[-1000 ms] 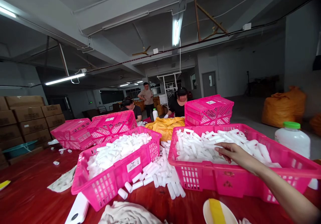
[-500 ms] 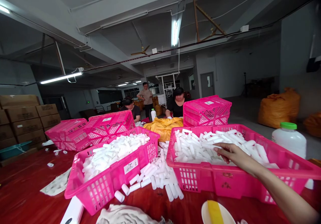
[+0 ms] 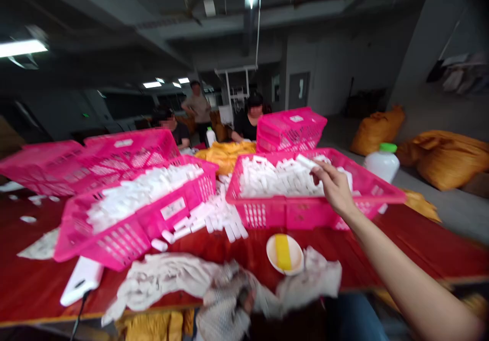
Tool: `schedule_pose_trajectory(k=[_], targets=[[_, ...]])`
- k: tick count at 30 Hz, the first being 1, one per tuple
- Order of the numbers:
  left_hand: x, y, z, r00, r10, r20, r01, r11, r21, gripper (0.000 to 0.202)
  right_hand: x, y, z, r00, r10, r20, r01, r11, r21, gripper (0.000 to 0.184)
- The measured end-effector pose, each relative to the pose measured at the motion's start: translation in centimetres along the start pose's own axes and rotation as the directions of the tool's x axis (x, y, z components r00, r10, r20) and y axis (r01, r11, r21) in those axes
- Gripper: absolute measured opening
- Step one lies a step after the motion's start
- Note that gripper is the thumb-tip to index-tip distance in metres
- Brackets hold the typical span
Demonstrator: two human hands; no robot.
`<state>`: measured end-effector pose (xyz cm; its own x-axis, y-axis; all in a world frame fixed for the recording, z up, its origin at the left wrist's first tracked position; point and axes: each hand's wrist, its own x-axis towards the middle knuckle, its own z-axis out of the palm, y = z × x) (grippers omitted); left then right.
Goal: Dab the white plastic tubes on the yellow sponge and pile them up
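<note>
My right hand [image 3: 336, 183] is over the right pink basket [image 3: 305, 214], pinching a short white plastic tube [image 3: 306, 162] between thumb and fingers. Beneath it, that basket is heaped with similar white tubes [image 3: 267, 178]. My left hand [image 3: 229, 303], apparently in a greyish glove, is low at the table's front edge beside a crumpled white cloth [image 3: 168, 275]. Blur smears its fingers, and I cannot make out whether it holds anything. More loose tubes [image 3: 217, 211] lie between the right basket and a second filled pink basket [image 3: 126, 242].
A white dish with a yellow strip [image 3: 282, 252] and a white device with a cable [image 3: 82, 282] lie on the red table. Upturned pink baskets [image 3: 130, 147], a yellow sack [image 3: 221, 155] and a green-capped jar [image 3: 382, 163] stand farther back. Several people are beyond.
The view has tilted down, bringing the table's front edge and my left hand into sight. My right hand has risen from among the tubes, now with one tube.
</note>
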<state>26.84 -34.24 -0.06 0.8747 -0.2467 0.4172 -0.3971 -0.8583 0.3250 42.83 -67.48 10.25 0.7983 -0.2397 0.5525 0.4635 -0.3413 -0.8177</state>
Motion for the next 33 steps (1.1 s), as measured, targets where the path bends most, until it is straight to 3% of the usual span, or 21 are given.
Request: schedule_pose_trajectory(k=[2, 4, 6, 8, 10, 15, 21, 25, 33], targets=[[0.1, 0.1, 1.9, 0.998, -0.058, -0.001, 0.058, 0.998, -0.039, 0.027, -2.9, 0.0, -0.7, 1.0, -0.013, -0.024, 0.014, 0.997, 0.071, 0.043], [0.4, 0.3, 3.9, 0.996, -0.025, -0.083, 0.021, 0.999, -0.041, 0.025, -6.4, 0.3, -1.3, 0.989, 0.054, 0.138, -0.067, 0.994, 0.091, 0.042], [1.0, 1.1, 5.6, 0.981, 0.092, -0.171, -0.096, 0.995, -0.018, 0.023, -9.6, 0.8, -1.7, 0.933, 0.131, 0.334, -0.149, 0.988, 0.027, 0.039], [1.9, 2.2, 6.5, 0.964, 0.171, -0.203, -0.173, 0.985, 0.011, 0.021, -12.1, 1.5, -1.9, 0.877, 0.152, 0.455, -0.148, 0.988, -0.044, 0.036], [2.9, 3.6, 6.9, 0.967, 0.172, -0.188, -0.168, 0.985, 0.041, 0.022, -13.4, 2.2, -1.9, 0.858, 0.116, 0.5, -0.083, 0.993, -0.088, 0.034], [4.4, 5.8, 7.9, 0.981, 0.164, -0.103, -0.156, 0.984, 0.085, 0.023, -14.1, 3.6, -1.1, 0.849, -0.009, 0.529, 0.105, 0.983, -0.153, 0.031], [4.0, 5.8, 9.4, 0.959, 0.181, -0.217, -0.158, 0.98, 0.119, 0.016, -15.3, 4.6, -0.4, 0.823, -0.078, 0.562, 0.204, 0.965, -0.165, 0.035], [3.6, 5.6, 10.1, 0.914, 0.212, -0.347, -0.157, 0.971, 0.181, 0.01, -15.7, 5.2, -0.2, 0.823, -0.093, 0.56, 0.222, 0.961, -0.167, 0.036], [3.6, 5.8, 10.3, 0.926, 0.2, -0.321, -0.138, 0.969, 0.206, 0.015, -15.9, 5.1, -0.2, 0.785, -0.123, 0.607, 0.321, 0.919, -0.229, 0.035]])
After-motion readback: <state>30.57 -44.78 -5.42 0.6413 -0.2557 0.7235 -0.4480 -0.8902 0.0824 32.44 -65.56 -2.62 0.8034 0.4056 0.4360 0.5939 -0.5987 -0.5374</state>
